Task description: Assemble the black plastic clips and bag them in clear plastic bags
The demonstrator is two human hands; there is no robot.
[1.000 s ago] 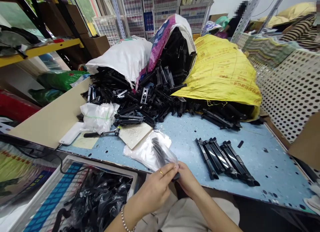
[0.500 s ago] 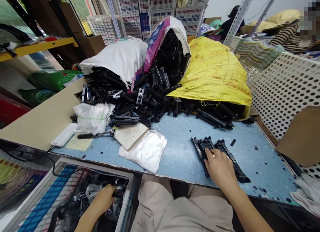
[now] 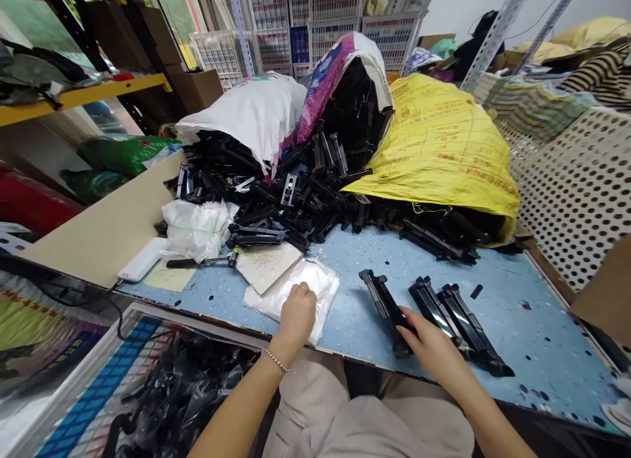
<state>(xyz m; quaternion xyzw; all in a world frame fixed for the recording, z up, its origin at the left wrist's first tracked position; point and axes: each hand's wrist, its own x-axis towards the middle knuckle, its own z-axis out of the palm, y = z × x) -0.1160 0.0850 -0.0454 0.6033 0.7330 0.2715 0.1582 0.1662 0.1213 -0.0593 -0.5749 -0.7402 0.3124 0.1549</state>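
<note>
My left hand (image 3: 297, 311) rests on a stack of clear plastic bags (image 3: 296, 294) near the front edge of the blue table (image 3: 517, 320), fingers curled down onto the top bag. My right hand (image 3: 430, 343) grips the near end of a long black plastic part (image 3: 382, 303) that lies slanted on the table, apart from a small row of like black parts (image 3: 453, 317) just to its right.
A large heap of black parts (image 3: 296, 195) spills from white, pink and yellow sacks (image 3: 444, 136) at the back. A white bundle (image 3: 194, 228), a screwdriver (image 3: 200, 262) and a card (image 3: 266, 266) lie left. A bin of bagged parts (image 3: 192, 392) stands below, perforated white crates (image 3: 576, 188) right.
My left hand came up out of the bin and landed on the plastic bags. My right hand pulled one black part leftwards out of the row.
</note>
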